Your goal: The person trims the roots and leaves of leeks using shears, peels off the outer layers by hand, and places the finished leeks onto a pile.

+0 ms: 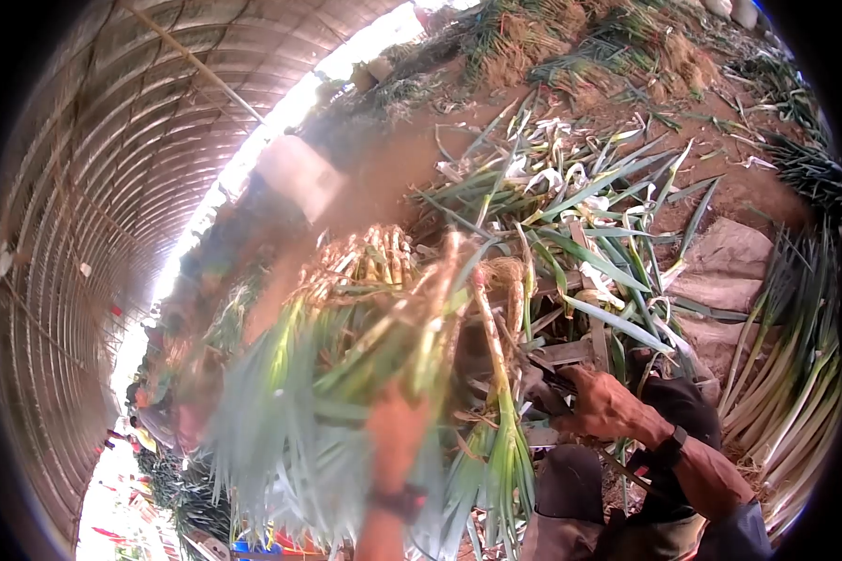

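Note:
My left hand [398, 421], smeared by motion, is closed on blurred green onions [432, 337]; their pale root ends point up and their leaves hang around the wrist. To its right, my right hand [608, 404] is curled in a fist above my knee. A thin dark piece [554, 377] sticks out by its fingers, but its kind does not show clearly. Between the hands, another green onion [492, 337] stands root end up, with leaves fanning downward. Behind the left hand lies a bundle of green onions [370, 257] with roots toward the back.
Loose leaves and peeled skins [580, 206] are heaped ahead of me. Long green onions [795, 374] lie at the right, beside brown cloth or sacking [725, 266]. More rooted bunches [627, 56] lie on the soil farther back. A ribbed curved cover [112, 140] rises at the left.

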Demonstrator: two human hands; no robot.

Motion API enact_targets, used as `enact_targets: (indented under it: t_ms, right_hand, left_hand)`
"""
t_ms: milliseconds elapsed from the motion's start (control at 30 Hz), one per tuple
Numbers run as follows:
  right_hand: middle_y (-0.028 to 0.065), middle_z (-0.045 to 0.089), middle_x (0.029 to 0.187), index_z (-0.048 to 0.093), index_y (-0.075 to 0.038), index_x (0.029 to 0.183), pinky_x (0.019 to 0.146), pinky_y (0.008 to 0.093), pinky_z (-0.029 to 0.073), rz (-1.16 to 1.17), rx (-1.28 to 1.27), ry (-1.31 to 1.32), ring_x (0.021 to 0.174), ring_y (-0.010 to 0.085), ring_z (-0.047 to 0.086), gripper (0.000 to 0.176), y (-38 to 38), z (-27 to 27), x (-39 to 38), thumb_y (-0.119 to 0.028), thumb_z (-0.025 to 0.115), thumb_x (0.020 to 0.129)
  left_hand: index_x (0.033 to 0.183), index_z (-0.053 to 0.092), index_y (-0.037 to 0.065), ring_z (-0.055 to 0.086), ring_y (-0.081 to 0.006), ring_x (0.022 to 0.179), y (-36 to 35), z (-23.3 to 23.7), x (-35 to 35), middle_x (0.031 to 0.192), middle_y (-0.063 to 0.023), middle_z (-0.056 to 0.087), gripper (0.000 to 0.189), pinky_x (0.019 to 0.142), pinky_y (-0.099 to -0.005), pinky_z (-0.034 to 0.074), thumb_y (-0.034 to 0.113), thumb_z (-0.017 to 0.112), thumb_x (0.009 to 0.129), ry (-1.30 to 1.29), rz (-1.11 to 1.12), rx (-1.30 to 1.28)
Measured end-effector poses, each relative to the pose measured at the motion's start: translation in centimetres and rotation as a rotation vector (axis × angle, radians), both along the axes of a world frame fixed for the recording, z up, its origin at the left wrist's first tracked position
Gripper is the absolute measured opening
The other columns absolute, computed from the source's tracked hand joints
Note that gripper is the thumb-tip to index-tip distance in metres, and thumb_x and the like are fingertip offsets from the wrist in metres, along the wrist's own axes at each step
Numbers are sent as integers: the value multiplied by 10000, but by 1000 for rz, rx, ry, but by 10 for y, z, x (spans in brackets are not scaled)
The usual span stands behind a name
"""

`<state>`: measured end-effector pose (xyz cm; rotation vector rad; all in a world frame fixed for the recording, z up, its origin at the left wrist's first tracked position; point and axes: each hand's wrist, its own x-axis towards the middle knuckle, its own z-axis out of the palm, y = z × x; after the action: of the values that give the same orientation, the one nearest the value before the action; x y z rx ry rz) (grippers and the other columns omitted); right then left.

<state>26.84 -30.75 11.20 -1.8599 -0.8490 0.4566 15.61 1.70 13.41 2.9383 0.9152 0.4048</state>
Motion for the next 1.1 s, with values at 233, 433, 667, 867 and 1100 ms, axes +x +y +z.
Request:
enact_targets:
  t_ms: [233,433,667,867,1100]
  right_hand:
    - [186,513,601,428,13,1394,584,475,436,-62,40,-57,585,378,550,787,-18,-9,-3,-254,815,762]
    - [183,672,743,315,-16,1528,654,421,511,-49,-214,-92,666,296,652,921,-44,15,-15,-305,819,814]
    - [257,645,821,556,87,1131,688,459,493,-53,-339,51,793,430,642,682,-64,10,-38,-359,854,710]
    - [239,669,806,566,31,1166,697,458,522,39,-446,-22,769,413,662,635,-64,4,-44,-382,800,744]
    - [258,664,801,587,53,1056,718,476,530,104,-436,-86,804,438,662,606,-51,-14,-40,-395,829,726]
  left_hand:
    - [1197,551,64,658,-406,956,-70,-66,18,1144,-232,616,564,768,-498,560,443,743,826,-68,-192,-56]
    - [1161,612,82,577,-343,1053,-126,-111,40,1195,-171,532,530,823,-508,537,426,771,789,-28,-182,-18]
    - [1175,600,60,502,-404,1254,-146,-144,27,1396,-232,470,514,1014,-599,424,395,752,815,40,-230,-18]
    - [1180,590,59,520,-384,1237,-142,-168,13,1410,-228,474,399,1014,-584,420,266,690,853,-58,-329,-158]
    - [1149,592,7,596,-387,1121,-135,-176,14,1341,-260,526,344,971,-498,470,217,627,879,6,-288,-244]
